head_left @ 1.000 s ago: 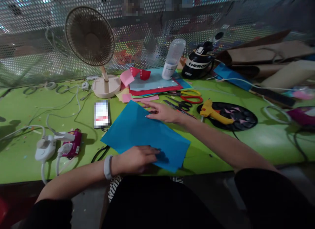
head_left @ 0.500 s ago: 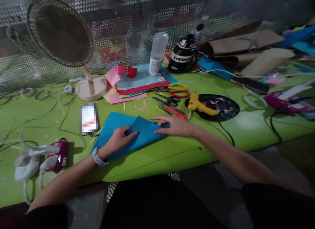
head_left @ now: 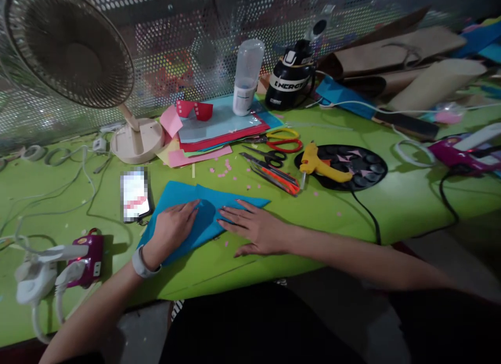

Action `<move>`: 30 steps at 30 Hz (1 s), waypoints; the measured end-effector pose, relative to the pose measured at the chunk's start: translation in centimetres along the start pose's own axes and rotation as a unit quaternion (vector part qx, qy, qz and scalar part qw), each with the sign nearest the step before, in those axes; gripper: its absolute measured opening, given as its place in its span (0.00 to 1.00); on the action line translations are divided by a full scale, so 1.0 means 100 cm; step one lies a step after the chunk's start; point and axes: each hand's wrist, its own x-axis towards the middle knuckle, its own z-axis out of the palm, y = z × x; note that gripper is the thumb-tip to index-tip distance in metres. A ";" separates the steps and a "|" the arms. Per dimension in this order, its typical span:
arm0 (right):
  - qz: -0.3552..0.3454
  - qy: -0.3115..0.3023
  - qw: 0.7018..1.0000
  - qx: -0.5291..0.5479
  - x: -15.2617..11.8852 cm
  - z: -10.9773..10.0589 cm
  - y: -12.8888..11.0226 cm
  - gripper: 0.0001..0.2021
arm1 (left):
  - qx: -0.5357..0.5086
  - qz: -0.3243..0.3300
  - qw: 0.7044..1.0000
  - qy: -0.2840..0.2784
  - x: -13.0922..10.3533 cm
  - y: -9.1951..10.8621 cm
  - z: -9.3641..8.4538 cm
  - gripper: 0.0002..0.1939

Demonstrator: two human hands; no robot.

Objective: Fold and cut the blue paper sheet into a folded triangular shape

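A folded sheet of blue paper (head_left: 211, 202) lies on the green table, its pointed end towards the right. My left hand (head_left: 174, 229) rests on the left part of the sheet, palm down, with its fingers stretched out and close together. Flat across the right part of the sheet lies my right hand (head_left: 260, 229), fingers spread and the thumb on the table. Parts of the paper are hidden under both hands. Beyond them lie a utility knife (head_left: 279, 180), black scissors (head_left: 270, 156) and red-and-yellow scissors (head_left: 284, 139).
A yellow glue gun (head_left: 324, 165) rests on a black palette (head_left: 371, 171). Behind stand a fan (head_left: 136, 139), a clear bottle (head_left: 247, 77) and a black flask (head_left: 287, 84). A phone (head_left: 135, 194) and a purple power adapter (head_left: 88, 257) with plugs are at the left.
My right hand has left its pinch at the paper's right end, moved left and nearer to me, and spread flat. The paper's fold now lies flatter. The view has shifted slightly.
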 end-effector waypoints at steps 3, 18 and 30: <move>0.014 -0.038 0.999 0.007 -0.004 0.010 -0.002 0.40 | -0.013 0.018 1.000 0.014 0.001 -0.005 0.001 0.19; 0.051 -0.038 0.998 0.005 -0.009 0.010 -0.008 0.41 | -0.087 -0.031 0.996 -0.008 0.007 -0.015 0.000 0.20; 0.069 -0.073 0.994 0.034 -0.015 0.002 -0.011 0.37 | -0.118 -0.029 0.992 -0.021 0.010 -0.015 -0.006 0.21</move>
